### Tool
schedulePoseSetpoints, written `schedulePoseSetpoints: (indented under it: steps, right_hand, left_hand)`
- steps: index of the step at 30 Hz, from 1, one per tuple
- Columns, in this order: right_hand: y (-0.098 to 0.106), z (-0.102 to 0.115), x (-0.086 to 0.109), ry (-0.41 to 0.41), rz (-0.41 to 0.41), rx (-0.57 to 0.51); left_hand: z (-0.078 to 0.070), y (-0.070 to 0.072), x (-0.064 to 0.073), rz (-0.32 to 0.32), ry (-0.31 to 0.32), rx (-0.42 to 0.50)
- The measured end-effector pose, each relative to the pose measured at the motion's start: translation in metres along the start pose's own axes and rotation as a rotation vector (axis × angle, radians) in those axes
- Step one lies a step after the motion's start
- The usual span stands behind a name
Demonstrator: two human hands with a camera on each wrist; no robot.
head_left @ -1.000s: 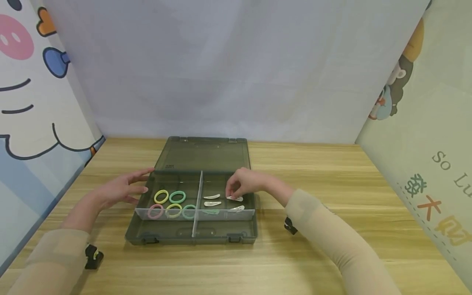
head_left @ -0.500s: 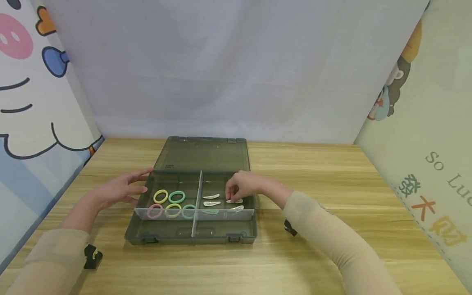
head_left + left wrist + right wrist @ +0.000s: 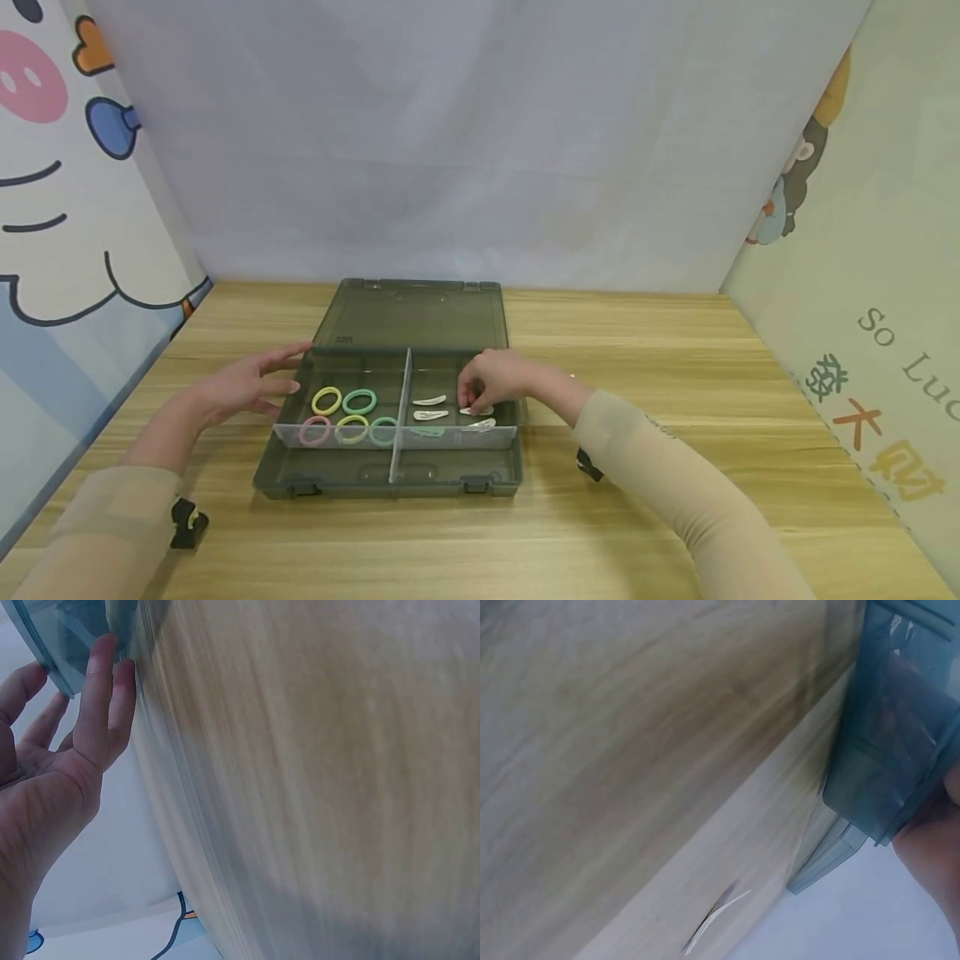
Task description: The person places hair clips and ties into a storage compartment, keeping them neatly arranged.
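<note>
A translucent grey divided box (image 3: 345, 490) stands open on the table, its lid (image 3: 422, 312) laid back. My left hand (image 3: 243, 385) is at the box's left side, fingers spread and fingertips at its wall, as the left wrist view also shows. My right hand (image 3: 497, 375) reaches into the back right compartment, thumb and fingers pinching a white snap hair clip (image 3: 477, 411) low over its floor. Beside it lie white hair clips (image 3: 431, 414) and a green one (image 3: 427, 432) behind the clear divider (image 3: 457, 437). Yellow, green and pink hair ties (image 3: 360, 412) fill part of the back left compartment.
Another white clip (image 3: 714, 921) lies on the table right of the box, mostly hidden by my right wrist in the head view. A pale cloth backdrop (image 3: 480, 150) rises behind the wooden table (image 3: 637, 333), with printed panels on both sides.
My right hand has lowered slightly, and the white hair clip at its fingertips has shifted a little toward the front of the compartment. The left hand and the box have stayed put.
</note>
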State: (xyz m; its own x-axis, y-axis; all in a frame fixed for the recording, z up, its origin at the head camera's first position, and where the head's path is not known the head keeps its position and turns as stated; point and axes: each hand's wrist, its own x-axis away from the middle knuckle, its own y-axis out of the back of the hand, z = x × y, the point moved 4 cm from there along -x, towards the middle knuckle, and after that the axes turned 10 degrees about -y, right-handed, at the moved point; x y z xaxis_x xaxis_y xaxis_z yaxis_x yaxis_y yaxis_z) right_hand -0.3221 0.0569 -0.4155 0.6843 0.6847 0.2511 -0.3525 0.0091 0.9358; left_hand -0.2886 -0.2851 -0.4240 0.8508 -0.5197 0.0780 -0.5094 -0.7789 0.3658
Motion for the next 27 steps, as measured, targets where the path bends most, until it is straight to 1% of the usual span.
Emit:
schedulePoseSetpoints:
  steps: [4, 8, 11, 18, 27]
  right_hand:
    - [0.001, 0.0, 0.001, 0.047, -0.027, -0.027]
    - [0.005, 0.0, 0.003, 0.124, -0.043, -0.121]
    - [0.007, -0.001, 0.006, 0.158, -0.038, -0.166]
    - [0.02, 0.0, 0.017, 0.189, -0.029, -0.245]
    - [0.039, -0.005, 0.035, 0.198, -0.082, -0.232]
  left_hand:
    - [0.0, 0.0, 0.0, -0.004, 0.005, 0.009]
    - [-0.001, 0.0, 0.0, -0.006, 0.01, -0.003]
    - [-0.002, 0.0, 0.001, -0.005, 0.012, -0.004]
    - [0.001, 0.001, -0.001, -0.009, 0.014, 0.006]
    - [0.001, 0.0, -0.001, -0.007, 0.005, 0.002]
